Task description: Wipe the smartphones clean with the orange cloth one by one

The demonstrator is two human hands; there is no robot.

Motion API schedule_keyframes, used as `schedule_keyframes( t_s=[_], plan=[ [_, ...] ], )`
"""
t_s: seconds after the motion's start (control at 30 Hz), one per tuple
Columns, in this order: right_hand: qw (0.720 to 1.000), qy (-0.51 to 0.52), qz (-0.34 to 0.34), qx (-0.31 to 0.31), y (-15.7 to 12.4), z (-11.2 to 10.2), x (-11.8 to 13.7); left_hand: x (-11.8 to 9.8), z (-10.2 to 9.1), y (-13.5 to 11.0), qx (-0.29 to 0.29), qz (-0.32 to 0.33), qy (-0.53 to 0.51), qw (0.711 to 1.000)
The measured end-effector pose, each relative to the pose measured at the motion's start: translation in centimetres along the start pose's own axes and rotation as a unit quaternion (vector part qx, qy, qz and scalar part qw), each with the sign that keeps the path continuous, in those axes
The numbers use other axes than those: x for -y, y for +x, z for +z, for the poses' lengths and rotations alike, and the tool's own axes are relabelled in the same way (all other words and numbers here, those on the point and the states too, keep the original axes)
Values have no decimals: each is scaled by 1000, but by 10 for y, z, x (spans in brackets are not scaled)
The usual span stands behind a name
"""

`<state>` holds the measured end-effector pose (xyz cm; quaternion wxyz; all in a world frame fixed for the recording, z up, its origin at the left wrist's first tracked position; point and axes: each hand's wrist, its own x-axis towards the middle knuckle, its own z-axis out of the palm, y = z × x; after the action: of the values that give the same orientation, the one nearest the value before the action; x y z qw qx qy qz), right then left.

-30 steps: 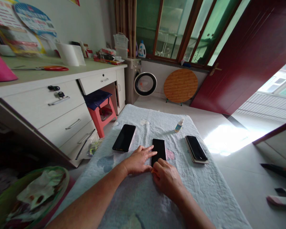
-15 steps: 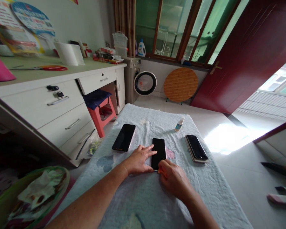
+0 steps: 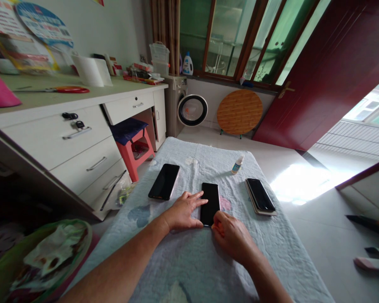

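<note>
A smartphone [image 3: 210,198] with a dark screen lies flat on the cloth-covered table [image 3: 189,256], between my hands. My left hand [image 3: 185,212] rests at its left side with the fingers spread; two fingertips reach onto the screen's left part and the thumb points to the bottom edge. Beside the phone's lower right corner, my right hand [image 3: 230,233] is closed with curled fingers. Whatever it may hold is hidden by the fingers. A larger phone [image 3: 164,182] lies to the left, and another phone [image 3: 261,195], on a pale case or second flat piece, lies to the right.
A small spray bottle [image 3: 238,164] stands near the table's far right. On the left are a white desk [image 3: 57,143], a red stool [image 3: 135,153] and a full waste basket [image 3: 88,235]. A washing machine [image 3: 175,101] with its door open stands behind.
My right hand has shifted slightly to the right, off the phone's bottom edge toward its lower right corner. My left hand and the phones have stayed in place.
</note>
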<state>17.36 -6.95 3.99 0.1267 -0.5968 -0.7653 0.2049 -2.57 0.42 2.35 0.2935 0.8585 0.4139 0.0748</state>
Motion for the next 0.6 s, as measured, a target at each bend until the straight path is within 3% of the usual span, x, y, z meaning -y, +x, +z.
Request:
schedule_keyframes(
  t_s=[0.17,0.6],
  plan=[
    [999,-33,29,1,0,-1,3,0,-1,0,1,1,1,1000],
    [1000,-1,13,12,-1,-4,1,-1,-2,-1,7,-1,8,1000]
  ],
)
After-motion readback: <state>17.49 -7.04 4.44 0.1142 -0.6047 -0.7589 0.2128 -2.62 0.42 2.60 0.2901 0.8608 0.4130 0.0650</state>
